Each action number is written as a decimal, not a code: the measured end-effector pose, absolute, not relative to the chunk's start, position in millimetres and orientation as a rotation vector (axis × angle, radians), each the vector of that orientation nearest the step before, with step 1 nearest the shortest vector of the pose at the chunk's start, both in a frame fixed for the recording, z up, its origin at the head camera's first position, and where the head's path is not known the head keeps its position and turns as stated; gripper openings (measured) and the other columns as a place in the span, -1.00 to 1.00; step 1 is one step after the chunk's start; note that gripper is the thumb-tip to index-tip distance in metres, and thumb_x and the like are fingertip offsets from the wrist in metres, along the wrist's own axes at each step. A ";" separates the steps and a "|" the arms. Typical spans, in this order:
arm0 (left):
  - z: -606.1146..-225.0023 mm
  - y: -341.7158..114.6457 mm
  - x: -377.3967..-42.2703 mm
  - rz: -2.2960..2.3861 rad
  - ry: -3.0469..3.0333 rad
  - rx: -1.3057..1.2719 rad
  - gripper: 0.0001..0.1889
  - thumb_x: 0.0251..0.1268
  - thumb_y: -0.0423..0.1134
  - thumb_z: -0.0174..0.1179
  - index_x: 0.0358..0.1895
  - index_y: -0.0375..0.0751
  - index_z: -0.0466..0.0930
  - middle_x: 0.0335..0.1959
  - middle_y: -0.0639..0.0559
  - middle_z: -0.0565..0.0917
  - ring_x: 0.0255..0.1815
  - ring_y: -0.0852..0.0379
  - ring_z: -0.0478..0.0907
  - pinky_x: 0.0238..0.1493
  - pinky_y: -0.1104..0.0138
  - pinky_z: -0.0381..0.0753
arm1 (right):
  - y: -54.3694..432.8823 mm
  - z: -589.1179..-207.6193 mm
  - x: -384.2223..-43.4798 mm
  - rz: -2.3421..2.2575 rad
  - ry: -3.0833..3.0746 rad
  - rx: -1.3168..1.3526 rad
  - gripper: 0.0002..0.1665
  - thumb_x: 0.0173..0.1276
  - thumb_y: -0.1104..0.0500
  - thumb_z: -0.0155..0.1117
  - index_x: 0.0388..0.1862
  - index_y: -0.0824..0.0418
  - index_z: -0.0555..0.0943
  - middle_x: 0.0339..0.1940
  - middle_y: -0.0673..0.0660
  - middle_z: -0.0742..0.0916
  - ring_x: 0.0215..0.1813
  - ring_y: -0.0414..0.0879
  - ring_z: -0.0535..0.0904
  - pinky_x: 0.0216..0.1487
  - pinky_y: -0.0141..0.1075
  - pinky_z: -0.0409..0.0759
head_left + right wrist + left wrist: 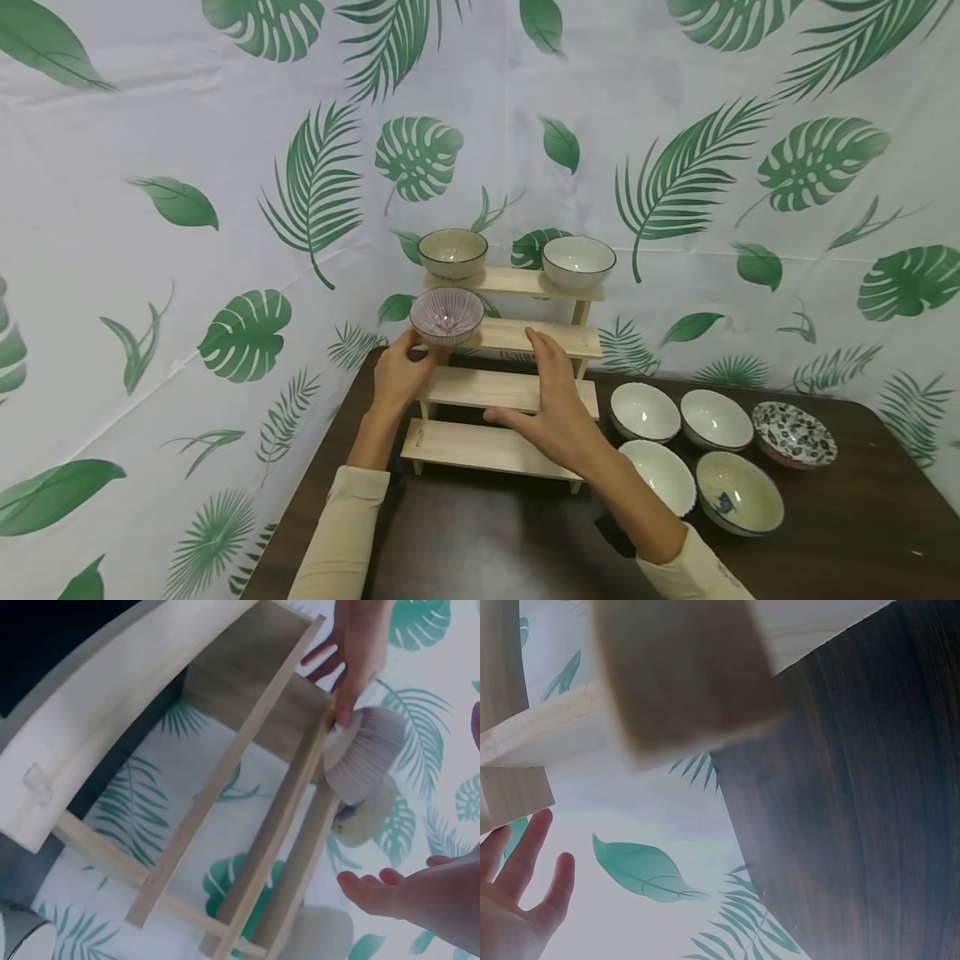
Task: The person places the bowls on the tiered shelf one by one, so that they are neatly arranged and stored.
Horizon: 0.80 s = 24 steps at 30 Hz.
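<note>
My left hand (401,371) holds a small bowl with purple stripes (447,317) low on its side, at the left end of the second shelf from the top. From the right wrist view, the left thumb meets the striped bowl (371,754) near its foot, the other fingers spread apart. Only part of the left hand (521,892) shows in its own wrist view; the bowl is out of that picture. My right hand (558,408) hovers in front of the wooden tiered stand (487,446), fingers extended and thumb apart, holding nothing.
On the top shelf sit a beige bowl (453,254) and a white bowl (579,262). Several more bowls stand right of the stand on the dark table, among them a black-and-white patterned bowl (795,433) and a greenish bowl (738,493). A leaf-print cloth hangs behind.
</note>
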<state>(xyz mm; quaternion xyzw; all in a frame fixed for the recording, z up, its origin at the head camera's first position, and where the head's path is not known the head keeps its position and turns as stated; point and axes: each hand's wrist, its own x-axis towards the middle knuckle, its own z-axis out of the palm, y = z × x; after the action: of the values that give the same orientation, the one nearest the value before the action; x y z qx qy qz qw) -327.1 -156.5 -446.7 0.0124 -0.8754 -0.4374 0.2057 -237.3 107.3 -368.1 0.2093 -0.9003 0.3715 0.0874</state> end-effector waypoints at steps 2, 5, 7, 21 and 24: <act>-447.6 -156.6 -327.3 -1.212 -2.438 0.032 -0.45 0.18 0.29 0.39 0.13 0.07 0.69 0.08 -0.03 0.79 0.19 -0.20 0.69 0.23 -0.16 0.57 | 113.2 -368.5 -231.0 1.114 -2.690 0.617 0.43 0.11 -0.30 0.60 0.73 -0.10 -0.12 0.71 0.15 0.09 0.70 0.17 0.03 0.50 0.33 0.29; -449.3 -156.6 -327.6 -1.216 -2.429 0.024 -0.47 0.19 0.28 0.39 0.12 0.08 0.70 0.07 -0.03 0.80 0.18 -0.20 0.70 0.22 -0.16 0.58 | 120.8 -369.8 -222.4 1.132 -2.711 0.605 0.43 0.12 -0.29 0.60 0.73 -0.12 -0.14 0.72 0.15 0.08 0.71 0.21 0.00 0.50 0.40 0.22; -449.6 -156.4 -326.9 -1.227 -2.427 0.021 -0.48 0.20 0.28 0.39 0.11 0.09 0.70 0.07 -0.03 0.80 0.18 -0.19 0.70 0.22 -0.17 0.57 | 125.8 -371.5 -217.3 1.157 -2.732 0.584 0.45 0.11 -0.29 0.60 0.73 -0.18 -0.17 0.73 0.14 0.06 0.72 0.23 -0.04 0.49 0.43 0.20; -447.9 -155.8 -325.6 -1.276 -2.393 0.005 -0.50 0.21 0.26 0.40 0.10 0.07 0.71 0.07 -0.03 0.80 0.18 -0.17 0.69 0.23 -0.14 0.58 | 165.6 -370.1 -185.1 1.085 -2.773 0.459 0.42 0.16 -0.25 0.58 0.73 -0.16 -0.18 0.70 0.30 0.04 0.67 0.32 -0.01 0.39 0.46 0.28; -447.5 -156.1 -326.3 -1.279 -2.394 0.002 -0.50 0.20 0.25 0.40 0.09 0.06 0.71 0.06 -0.04 0.80 0.18 -0.19 0.69 0.22 -0.14 0.58 | 177.6 -365.6 -180.1 1.043 -2.770 0.425 0.40 0.19 -0.24 0.57 0.74 -0.08 -0.18 0.69 0.34 0.04 0.66 0.36 -0.01 0.38 0.47 0.28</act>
<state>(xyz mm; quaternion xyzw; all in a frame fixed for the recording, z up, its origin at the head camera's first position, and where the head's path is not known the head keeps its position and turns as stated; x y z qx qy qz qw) -326.3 -156.1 -447.5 0.0007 -0.8619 -0.4606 0.2120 -180.1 177.6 -365.6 0.1418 -0.9236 0.3480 0.0757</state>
